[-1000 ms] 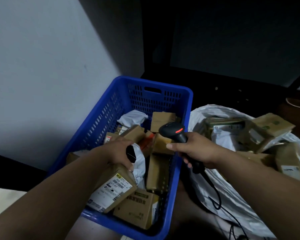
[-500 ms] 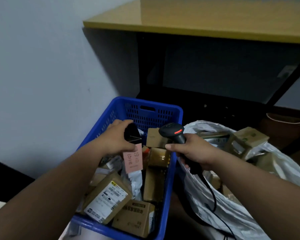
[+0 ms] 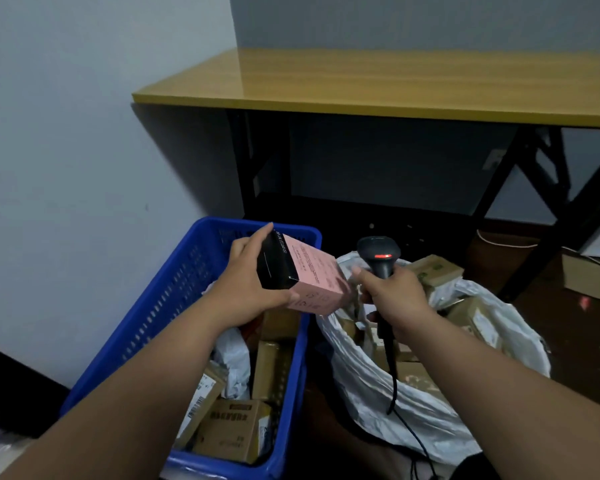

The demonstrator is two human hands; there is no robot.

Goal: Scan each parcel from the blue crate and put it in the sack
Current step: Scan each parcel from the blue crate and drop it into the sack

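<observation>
Lifted since 0.5 s ago: pink box [image 3: 315, 276] is up out of the blue crate [image 3: 174, 299], now tilted over its far right rim. Left hand [image 3: 248, 282] grips box at its black end. Right hand [image 3: 394, 292] clenched round scanner [image 3: 379, 252] handle, red light on, over white sack [image 3: 378, 382] w/ brown parcels inside, just right of crate.

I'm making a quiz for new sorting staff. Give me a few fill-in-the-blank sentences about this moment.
1. The left hand holds a pink and ____ box.
2. The right hand grips a handheld ____.
3. The crate is ____ in colour.
4. The sack lies on the crate's ____ side.

Missing words: black; scanner; blue; right
</observation>
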